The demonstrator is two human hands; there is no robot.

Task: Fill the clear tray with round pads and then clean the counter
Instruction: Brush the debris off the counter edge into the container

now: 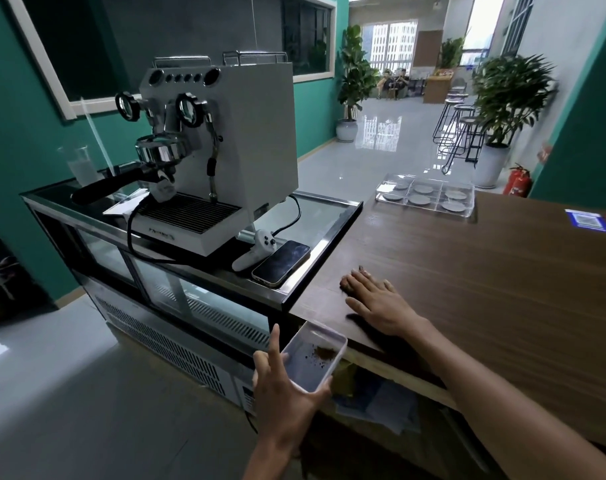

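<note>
A clear tray (pixel 468 211) with several compartments sits at the far end of the brown wooden counter (pixel 485 271); each compartment holds a grey round pad (pixel 419 199). My right hand (pixel 377 303) lies flat on the counter near its left edge, fingers spread, with a small dark pile of crumbs (pixel 346 284) at the fingertips. My left hand (pixel 284 386) holds a small flat container (pixel 312 358) just below the counter edge. Brown crumbs (pixel 324 355) lie inside it.
Left of the counter, a glass-topped display fridge (pixel 190 289) carries a white espresso machine (pixel 222 150), a white controller (pixel 256 249) and a phone (pixel 281 263). Blue and red stickers (pixel 589 220) mark the counter's far right. Papers (pixel 374 400) sit on the shelf under the counter.
</note>
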